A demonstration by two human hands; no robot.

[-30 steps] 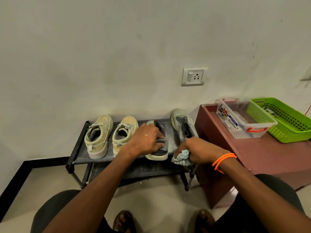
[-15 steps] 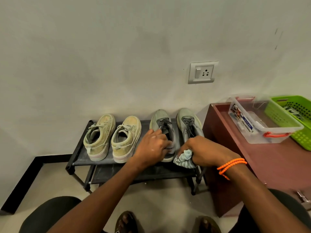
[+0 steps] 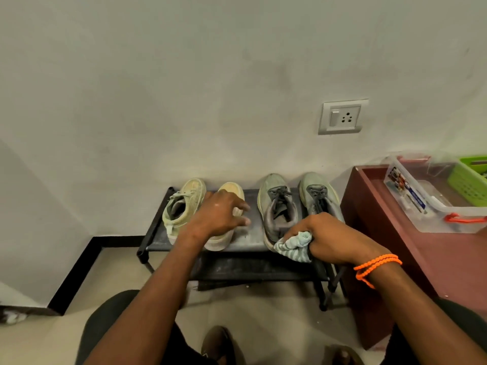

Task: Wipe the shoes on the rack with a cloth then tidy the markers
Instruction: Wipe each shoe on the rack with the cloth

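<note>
On the black rack (image 3: 155, 233) against the wall, the far-left beige shoe (image 3: 181, 206) stands free, toe to the wall; just beside it your left hand (image 3: 218, 214) lies over the second beige shoe (image 3: 226, 241), fingers spread loosely and gripping nothing that I can see. Next come the two grey-green laced shoes (image 3: 276, 206), side by side and upright. Your right hand (image 3: 332, 238) is curled around the striped cloth (image 3: 295, 246), which bunches out at the heel of the left grey shoe, while the hand covers the heel of the right one (image 3: 316, 191). Further right, the brown bench (image 3: 461, 259) carries a clear plastic box (image 3: 432, 206) and a green basket (image 3: 469, 180); markers cannot be made out
</note>
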